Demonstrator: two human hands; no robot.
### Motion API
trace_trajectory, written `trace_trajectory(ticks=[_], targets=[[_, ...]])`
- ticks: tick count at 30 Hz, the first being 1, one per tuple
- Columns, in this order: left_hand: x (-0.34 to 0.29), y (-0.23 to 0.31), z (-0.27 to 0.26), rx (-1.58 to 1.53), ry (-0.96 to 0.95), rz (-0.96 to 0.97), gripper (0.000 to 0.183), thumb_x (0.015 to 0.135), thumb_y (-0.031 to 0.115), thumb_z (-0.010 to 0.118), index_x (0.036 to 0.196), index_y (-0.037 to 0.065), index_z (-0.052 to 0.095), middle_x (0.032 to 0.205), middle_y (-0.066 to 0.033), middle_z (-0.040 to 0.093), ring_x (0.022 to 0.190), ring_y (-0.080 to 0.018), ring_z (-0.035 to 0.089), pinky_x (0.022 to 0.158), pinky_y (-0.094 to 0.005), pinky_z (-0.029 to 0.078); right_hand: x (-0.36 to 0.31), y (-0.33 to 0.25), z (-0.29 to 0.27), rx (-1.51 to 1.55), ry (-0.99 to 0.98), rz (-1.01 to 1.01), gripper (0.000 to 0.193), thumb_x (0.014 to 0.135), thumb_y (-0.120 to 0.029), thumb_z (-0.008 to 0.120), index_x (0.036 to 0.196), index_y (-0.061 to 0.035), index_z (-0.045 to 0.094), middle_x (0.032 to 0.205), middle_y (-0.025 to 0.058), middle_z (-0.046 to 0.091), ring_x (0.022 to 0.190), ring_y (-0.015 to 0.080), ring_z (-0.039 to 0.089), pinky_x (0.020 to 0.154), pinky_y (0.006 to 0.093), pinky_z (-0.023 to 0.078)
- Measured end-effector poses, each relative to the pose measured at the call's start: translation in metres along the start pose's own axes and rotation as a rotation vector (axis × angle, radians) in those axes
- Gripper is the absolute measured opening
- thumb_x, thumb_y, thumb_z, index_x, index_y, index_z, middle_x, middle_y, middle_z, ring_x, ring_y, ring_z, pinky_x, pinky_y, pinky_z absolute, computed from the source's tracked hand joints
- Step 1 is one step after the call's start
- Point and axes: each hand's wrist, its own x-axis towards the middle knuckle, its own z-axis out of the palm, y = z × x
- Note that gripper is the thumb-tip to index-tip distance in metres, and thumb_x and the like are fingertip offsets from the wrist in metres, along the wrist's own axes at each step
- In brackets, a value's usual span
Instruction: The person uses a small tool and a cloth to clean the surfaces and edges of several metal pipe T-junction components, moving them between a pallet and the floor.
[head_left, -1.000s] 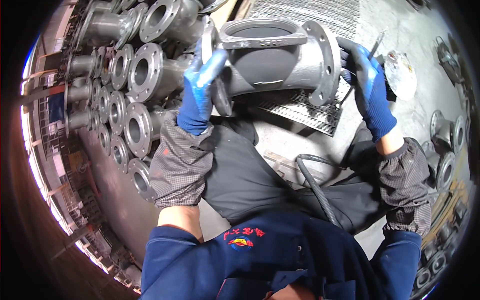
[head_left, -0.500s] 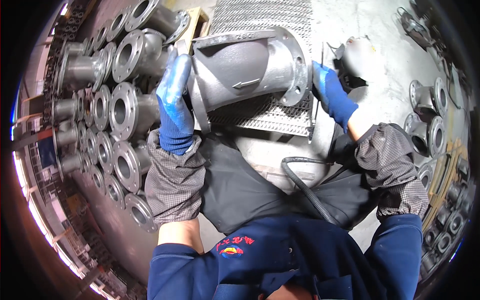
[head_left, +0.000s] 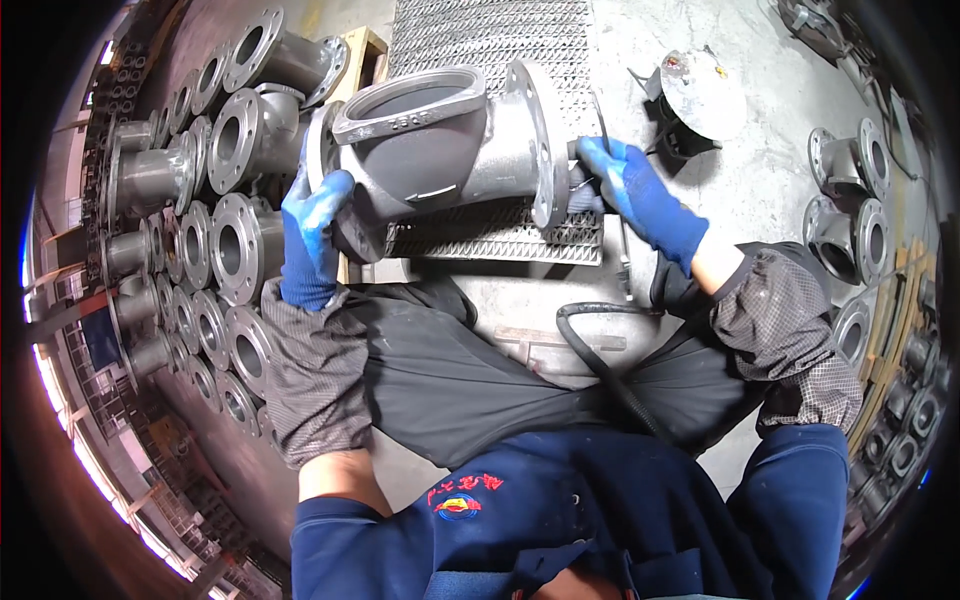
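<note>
Valve body (head_left: 425, 165): over the grating (head_left: 490, 35), contact indeterminate.
Left hand (head_left: 313, 228): grip closed on left flange (head_left: 362, 238).
Right hand (head_left: 645, 195): beside right flange (head_left: 545, 190); grip cannot be determined.
Progress: in hand, not yet released.

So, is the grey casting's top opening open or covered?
Open: no cover sits on the grey casting; its hollow inside shows within the top rim.

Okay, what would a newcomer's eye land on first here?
Probably the big grey flanged casting at upper centre, between the blue-gloved left hand and right hand. Then the pile of similar castings at left, and the pale disc at upper right.
</note>
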Motion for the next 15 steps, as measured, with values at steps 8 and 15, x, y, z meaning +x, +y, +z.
trace_trajectory(ticks=[8, 15], targets=[[-0.006, -0.052, -0.031, 0.215, -0.103, -0.015, 0.02, 0.081, 0.003, 0.051, 0.098, -0.006, 0.056, 0.079, -0.006, 0.06, 0.068, -0.0126, 0.058, 0.061, -0.0254, 0.047, -0.012, -0.059, -0.006, -0.088, -0.08, 0.144, 0.074, 0.091, -0.065, 0.028, 0.114, -0.0018, 0.059, 0.079, 0.0089, 0.065, 0.044, 0.0066, 0.046, 0.048, 0.0179, 0.041], [-0.015, -0.069, -0.034, 0.052, -0.054, -0.1, 0.015, 0.083, 0.007, 0.051, 0.094, -0.002, 0.054, 0.075, -0.0021, 0.057, 0.064, -0.0103, 0.056, 0.059, -0.0243, 0.047, -0.026, -0.05, -0.023, -0.138, 0.033, -0.149, 0.031, 0.094, -0.023, 0.048, 0.118, -0.0095, 0.061, 0.093, 0.0044, 0.065, 0.063, 0.0062, 0.053, 0.058, 0.0203, 0.047]])
